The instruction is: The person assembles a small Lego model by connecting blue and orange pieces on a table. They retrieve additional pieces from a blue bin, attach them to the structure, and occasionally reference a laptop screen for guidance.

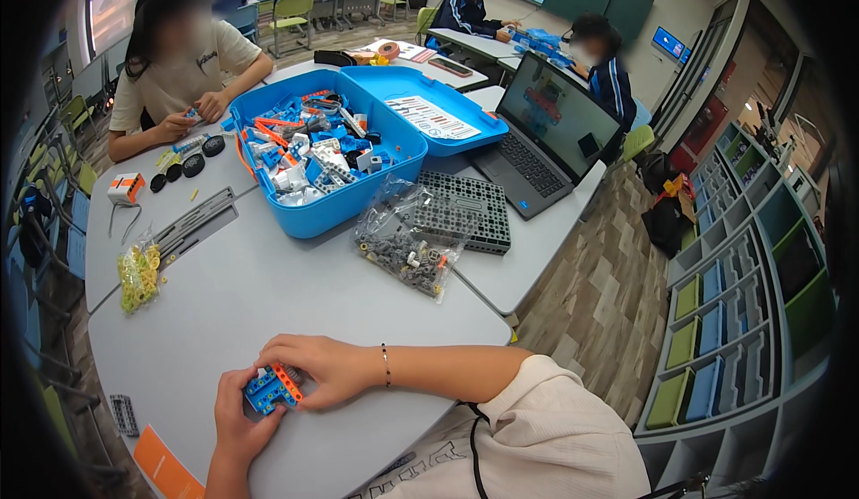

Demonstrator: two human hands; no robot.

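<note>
Low over the near part of the table, my left hand (pixel 236 423) closes on the left side of a small assembly of blue building blocks (pixel 263 394). My right hand (pixel 329 370) grips the same assembly from the right, its fingers at an orange beam with holes (pixel 287 383). A grey ridged piece (pixel 293 373) shows beside the beam, partly behind my fingers. Beyond my hands lies a clear bag of grey connectors (pixel 407 257). Farther left is a bag of yellow-green pieces (pixel 139 280).
A blue bin (pixel 344 208) full of loose parts stands mid-table, lid open. Right of it are a grey perforated baseplate (pixel 465 217) and an open laptop (pixel 537 154). Grey rods (pixel 197 221), a white-orange box (pixel 125 189) and black wheels (pixel 192 166) lie left. A co-worker (pixel 179 69) sits opposite.
</note>
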